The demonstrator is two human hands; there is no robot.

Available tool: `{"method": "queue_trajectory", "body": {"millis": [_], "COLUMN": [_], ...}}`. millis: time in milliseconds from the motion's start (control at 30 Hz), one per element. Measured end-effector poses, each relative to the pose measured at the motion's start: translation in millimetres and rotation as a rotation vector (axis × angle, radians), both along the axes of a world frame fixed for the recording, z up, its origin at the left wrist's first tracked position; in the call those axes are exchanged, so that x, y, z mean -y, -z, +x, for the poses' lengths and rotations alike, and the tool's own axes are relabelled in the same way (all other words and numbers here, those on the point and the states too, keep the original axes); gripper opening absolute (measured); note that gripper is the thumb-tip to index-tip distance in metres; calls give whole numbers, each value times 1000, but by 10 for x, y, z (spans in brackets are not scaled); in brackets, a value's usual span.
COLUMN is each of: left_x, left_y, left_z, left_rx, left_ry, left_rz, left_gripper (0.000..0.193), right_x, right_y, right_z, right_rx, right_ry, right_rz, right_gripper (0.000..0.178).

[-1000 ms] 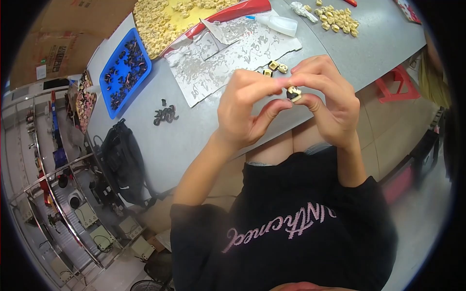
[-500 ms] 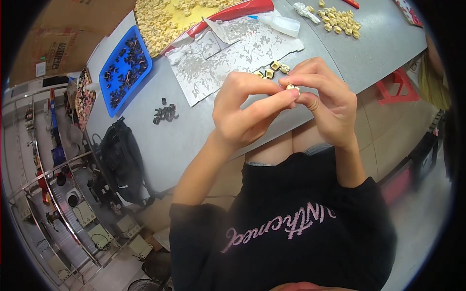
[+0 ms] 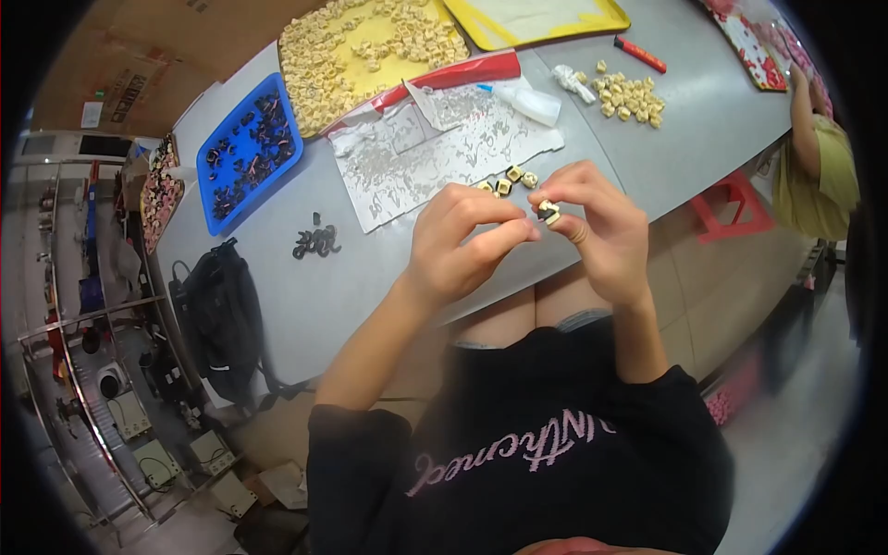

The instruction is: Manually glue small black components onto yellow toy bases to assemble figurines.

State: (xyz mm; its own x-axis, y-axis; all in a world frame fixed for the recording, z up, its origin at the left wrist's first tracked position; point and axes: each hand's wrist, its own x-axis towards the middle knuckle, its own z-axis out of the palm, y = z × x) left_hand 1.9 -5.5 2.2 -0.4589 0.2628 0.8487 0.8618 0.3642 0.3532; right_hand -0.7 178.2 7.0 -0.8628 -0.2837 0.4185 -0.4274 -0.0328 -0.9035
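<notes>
Over the table's near edge, my right hand [image 3: 606,239] pinches a small cream-and-black block [image 3: 550,214] between thumb and fingers. My left hand [image 3: 462,242] is just left of it, thumb and index finger pressed together close to the block. Whether anything is between those fingertips is too small to make out. Just beyond my hands, several similar cream-and-black blocks [image 3: 514,174] lie on the grey table. To the left of my left hand is a small pile of black curved strips [image 3: 317,242].
A blue tray [image 3: 298,154] holds more dark strips. Many cream blocks fill a yellow tray [image 3: 356,46], and another pile of cream blocks [image 3: 629,98] lies far right. A glue-stained white sheet [image 3: 370,190] carries a squeeze bottle [image 3: 532,104]. Another person [image 3: 819,176] is at the right.
My left fingertips have come away from the block, which stays in my right hand and now shows its black part. The whole view has shifted, revealing more of the table's far side.
</notes>
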Motion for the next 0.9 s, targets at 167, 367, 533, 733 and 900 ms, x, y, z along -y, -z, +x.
{"method": "queue_trajectory", "body": {"millis": [167,367,533,733,900], "left_x": [-2,9,71,65,29], "left_y": [-20,-62,-119,-69,-35], "left_z": [-3,-115,-89,95,76], "left_rx": [24,-36,39,80,42], "left_ry": [-29,-25,-8,5,19], "left_rz": [-53,-98,-109,-31,-19], "left_gripper": [24,26,30,24,26], "right_x": [13,41,43,57,38], "right_y": [-17,-25,-92,90,64], "right_z": [6,-99,-79,47,49], "right_rx": [-22,4,15,156,116], "right_ry": [23,9,35,-57,-83], "right_rz": [35,10,55,-43,-70], "right_gripper": [18,17,18,19,17]}}
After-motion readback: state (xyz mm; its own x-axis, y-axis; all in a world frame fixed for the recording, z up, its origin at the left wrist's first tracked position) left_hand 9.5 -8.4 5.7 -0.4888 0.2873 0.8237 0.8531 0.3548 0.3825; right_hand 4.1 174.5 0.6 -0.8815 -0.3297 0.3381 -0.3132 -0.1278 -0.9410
